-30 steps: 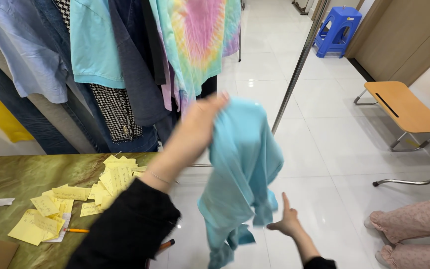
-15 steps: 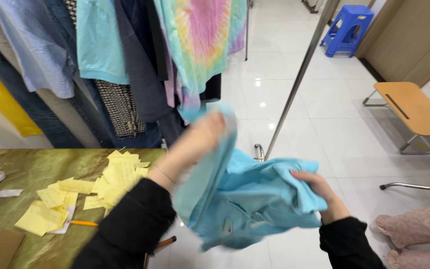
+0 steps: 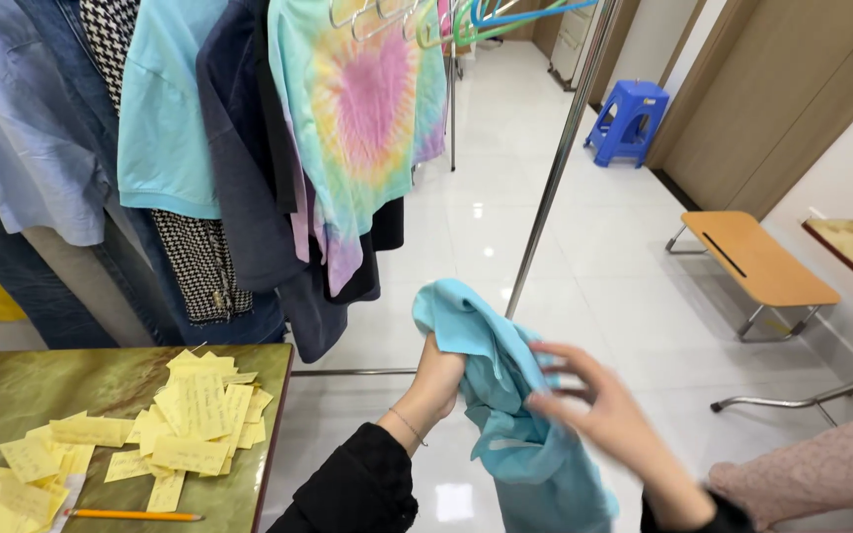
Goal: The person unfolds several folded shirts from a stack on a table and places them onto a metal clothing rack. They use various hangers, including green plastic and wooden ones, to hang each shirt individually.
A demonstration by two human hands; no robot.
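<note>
My left hand [image 3: 438, 377] grips a light blue garment [image 3: 510, 415] near its top, and the cloth hangs bunched below it over the white floor. My right hand [image 3: 604, 417] is blurred in front of the garment's right side, fingers spread, touching or just off the cloth. Both arms wear black sleeves. A thin bracelet sits on my left wrist.
A clothes rack [image 3: 555, 158] holds hung garments: a tie-dye shirt [image 3: 367, 118], a teal shirt [image 3: 165, 118], dark and denim pieces. A green marbled table [image 3: 71, 395] at lower left carries yellow paper slips [image 3: 190, 415] and a pencil [image 3: 135, 514]. A blue stool [image 3: 629, 118] and wooden bench [image 3: 752, 259] stand right.
The garment has dropped from a spread, held-up position to a bunched hang. My left hand lowered with it. My right hand came off the cloth's edge and moved across the front.
</note>
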